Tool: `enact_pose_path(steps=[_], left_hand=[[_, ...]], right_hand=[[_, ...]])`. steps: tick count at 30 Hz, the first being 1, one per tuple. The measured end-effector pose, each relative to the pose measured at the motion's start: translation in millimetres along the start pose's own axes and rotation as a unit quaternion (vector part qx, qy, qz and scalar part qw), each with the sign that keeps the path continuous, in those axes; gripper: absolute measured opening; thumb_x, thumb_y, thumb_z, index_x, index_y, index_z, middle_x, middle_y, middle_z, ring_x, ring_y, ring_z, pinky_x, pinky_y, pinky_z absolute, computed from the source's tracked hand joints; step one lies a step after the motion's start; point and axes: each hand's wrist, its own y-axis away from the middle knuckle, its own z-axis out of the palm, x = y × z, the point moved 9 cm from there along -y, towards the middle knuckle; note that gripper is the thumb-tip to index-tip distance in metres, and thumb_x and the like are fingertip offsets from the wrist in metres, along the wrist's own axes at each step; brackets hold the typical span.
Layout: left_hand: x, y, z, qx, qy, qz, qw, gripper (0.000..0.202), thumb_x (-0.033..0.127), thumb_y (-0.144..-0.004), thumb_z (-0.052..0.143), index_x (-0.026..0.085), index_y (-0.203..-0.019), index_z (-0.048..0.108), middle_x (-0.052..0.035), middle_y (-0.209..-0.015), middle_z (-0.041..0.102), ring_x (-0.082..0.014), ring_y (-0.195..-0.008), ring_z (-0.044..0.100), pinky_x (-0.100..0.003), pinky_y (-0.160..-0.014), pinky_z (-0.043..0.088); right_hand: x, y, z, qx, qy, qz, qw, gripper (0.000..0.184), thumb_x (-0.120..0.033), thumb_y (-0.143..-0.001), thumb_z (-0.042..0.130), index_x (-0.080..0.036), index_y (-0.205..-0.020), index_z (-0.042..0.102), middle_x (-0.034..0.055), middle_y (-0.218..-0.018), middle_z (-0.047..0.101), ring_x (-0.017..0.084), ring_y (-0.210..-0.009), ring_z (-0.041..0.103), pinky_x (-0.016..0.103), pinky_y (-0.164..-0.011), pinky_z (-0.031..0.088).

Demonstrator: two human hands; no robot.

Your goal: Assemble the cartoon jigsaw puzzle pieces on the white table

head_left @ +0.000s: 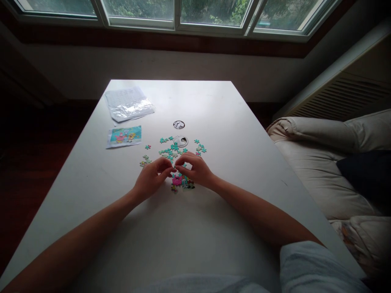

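My left hand (155, 175) and my right hand (196, 169) meet fingertip to fingertip above the table. Both are closed in a pinch around a small jigsaw puzzle piece (174, 167), mostly hidden by the fingers. Just below them lies a joined patch of puzzle with a pink part (176, 180) and a multicoloured part (187, 182); my right hand covers some of it. Loose teal puzzle pieces (174, 147) are scattered beyond the hands. A few pale pieces (146, 160) lie left of my left hand, and another small group (200, 147) sits beyond my right hand.
On the white table (220, 228), a cartoon picture card (125, 136) and a clear plastic bag with paper (130, 105) lie at the left. A round metal lid (181, 141) and a dark-rimmed disc (179, 124) are farther back. A cream sofa (317, 175) stands at the right.
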Motion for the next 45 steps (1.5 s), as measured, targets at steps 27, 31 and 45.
enact_pose_path(steps=[27, 31, 45], left_hand=[[30.6, 43.2, 67.2, -0.188, -0.351, 0.299, 0.867, 0.034, 0.031, -0.095, 0.055, 0.023, -0.127, 0.057, -0.0088, -0.145, 0.054, -0.0267, -0.134, 0.047, -0.047, -0.118, 0.029], [30.4, 43.1, 67.4, -0.186, -0.347, 0.301, 0.868, 0.034, 0.030, -0.094, 0.055, 0.023, -0.128, 0.057, -0.0088, -0.145, 0.054, -0.0263, -0.135, 0.047, -0.047, -0.118, 0.030], [31.5, 43.1, 66.2, -0.186, -0.345, 0.300, 0.870, 0.033, 0.029, -0.096, 0.054, 0.024, -0.128, 0.057, -0.0087, -0.144, 0.055, -0.0253, -0.135, 0.047, -0.046, -0.118, 0.029]], right_hand=[[41.4, -2.5, -1.0, -0.055, 0.102, 0.074, 0.991, 0.011, -0.015, -0.083, 0.063, -0.020, -0.085, 0.073, -0.0013, -0.074, 0.066, 0.012, -0.071, 0.054, 0.025, -0.071, 0.039], [39.5, -2.6, 0.7, -0.058, 0.125, 0.059, 0.989, 0.009, -0.015, -0.083, 0.063, -0.021, -0.082, 0.070, -0.0006, -0.075, 0.066, 0.015, -0.076, 0.054, 0.028, -0.076, 0.039], [37.1, -0.8, 4.5, -0.070, 0.175, 0.021, 0.982, 0.005, -0.018, -0.088, 0.064, -0.021, -0.084, 0.066, 0.0014, -0.081, 0.061, 0.018, -0.083, 0.050, 0.031, -0.083, 0.038]])
